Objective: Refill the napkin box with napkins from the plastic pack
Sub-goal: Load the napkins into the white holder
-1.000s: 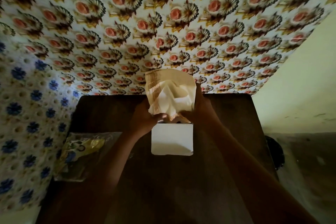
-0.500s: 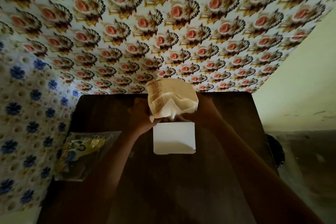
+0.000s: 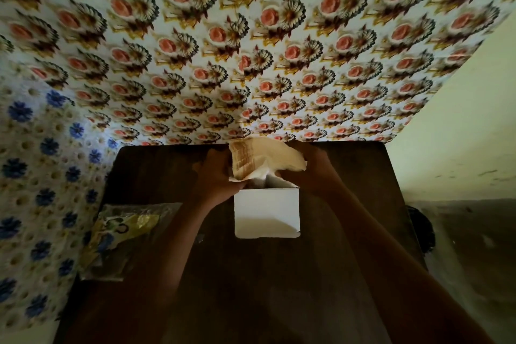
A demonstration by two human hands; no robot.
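A white napkin box (image 3: pixel 266 212) stands upright in the middle of the dark wooden table (image 3: pixel 349 190), its top open. A thick stack of cream napkins (image 3: pixel 262 158) sits partly in the box opening, bent and bulging above the rim. My left hand (image 3: pixel 216 176) grips the stack's left side at the box's upper left corner. My right hand (image 3: pixel 314 169) holds the stack's right side. The lower part of the stack is hidden inside the box. The crumpled plastic pack (image 3: pixel 122 237), yellow and blue printed, lies flat near the table's left edge.
A wall with red-rose patterned covering (image 3: pixel 251 50) rises right behind the table. A blue-flower patterned surface (image 3: pixel 36 176) runs along the left. A plain pale wall (image 3: pixel 460 134) and a dark round object (image 3: pixel 421 229) lie beside the table's right edge.
Both hands have pushed the napkin stack lower into the box; less of it shows above the rim and it has flattened and spread sideways.
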